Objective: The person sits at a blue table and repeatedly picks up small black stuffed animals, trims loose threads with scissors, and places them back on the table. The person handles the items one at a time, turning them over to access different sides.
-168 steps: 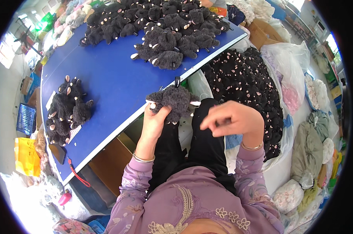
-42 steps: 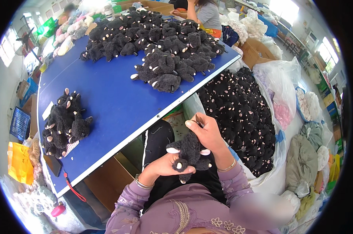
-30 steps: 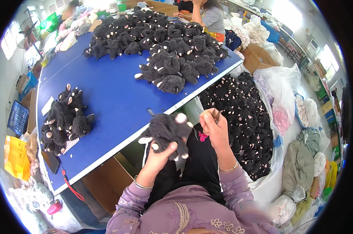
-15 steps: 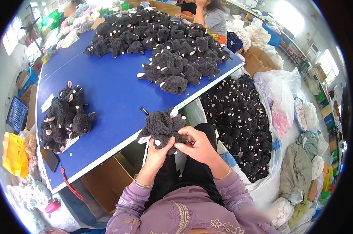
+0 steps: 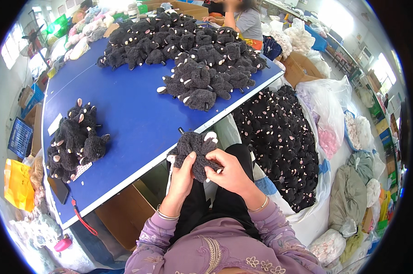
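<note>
Between my two hands is a black plush toy (image 5: 195, 145) with white and pink ear or limb tips and a small black tag or loop at its top. It is held over my lap, just off the table's near edge. My left hand (image 5: 182, 179) grips its left side, thumb on top. My right hand (image 5: 229, 172) pinches its right side with thumb and forefinger, near a pale tip. The fingers beneath the toy are hidden.
The blue table (image 5: 138, 105) bears a large heap of black plush toys (image 5: 202, 59) and a smaller pile (image 5: 74, 141) at left, near a phone (image 5: 58, 189) with a red strap. A big bag of black plush pieces (image 5: 279, 146) stands to the right. Across sits another person (image 5: 248, 25).
The plush toy has been turned and tilted in my hands. My left thumb has shifted higher onto it, and the right fingers have changed their pinch slightly.
</note>
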Demonstrator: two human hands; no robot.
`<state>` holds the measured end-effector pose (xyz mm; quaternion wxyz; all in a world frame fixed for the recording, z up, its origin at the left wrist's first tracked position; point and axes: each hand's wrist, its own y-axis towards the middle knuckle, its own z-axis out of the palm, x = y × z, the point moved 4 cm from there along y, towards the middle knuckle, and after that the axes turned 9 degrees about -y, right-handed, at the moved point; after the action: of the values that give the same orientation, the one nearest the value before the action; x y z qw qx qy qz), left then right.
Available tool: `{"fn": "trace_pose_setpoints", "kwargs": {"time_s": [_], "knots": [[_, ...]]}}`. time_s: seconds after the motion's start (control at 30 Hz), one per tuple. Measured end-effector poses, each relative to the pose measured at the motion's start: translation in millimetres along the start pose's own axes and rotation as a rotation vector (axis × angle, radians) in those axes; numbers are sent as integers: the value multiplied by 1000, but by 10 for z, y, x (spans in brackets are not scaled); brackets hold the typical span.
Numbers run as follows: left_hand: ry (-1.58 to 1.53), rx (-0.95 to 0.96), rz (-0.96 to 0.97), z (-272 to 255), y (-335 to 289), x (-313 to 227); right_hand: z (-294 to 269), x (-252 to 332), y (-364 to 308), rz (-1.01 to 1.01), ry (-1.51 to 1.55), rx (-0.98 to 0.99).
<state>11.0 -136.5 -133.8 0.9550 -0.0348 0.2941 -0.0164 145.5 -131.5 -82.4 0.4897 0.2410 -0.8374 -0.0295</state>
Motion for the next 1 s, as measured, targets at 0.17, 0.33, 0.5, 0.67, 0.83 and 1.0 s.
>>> {"fn": "trace_pose_setpoints", "kwargs": {"time_s": [0.17,0.33,0.5,0.67,0.83,1.0], "knots": [[-45,-12,65,-25,19,-30,-38,-3,0,92,138,-49],[-36,-30,131,25,56,-95,-74,-96,-50,45,122,-140],[-49,-38,116,18,38,-62,-122,-18,-31,63,93,-96],[-85,-8,130,49,52,-48,-86,-117,-51,67,87,-114],[-95,12,116,43,47,-52,-70,-82,-41,75,74,-106],[-39,13,43,-4,34,-16,-36,-19,-3,55,205,-107]]}}
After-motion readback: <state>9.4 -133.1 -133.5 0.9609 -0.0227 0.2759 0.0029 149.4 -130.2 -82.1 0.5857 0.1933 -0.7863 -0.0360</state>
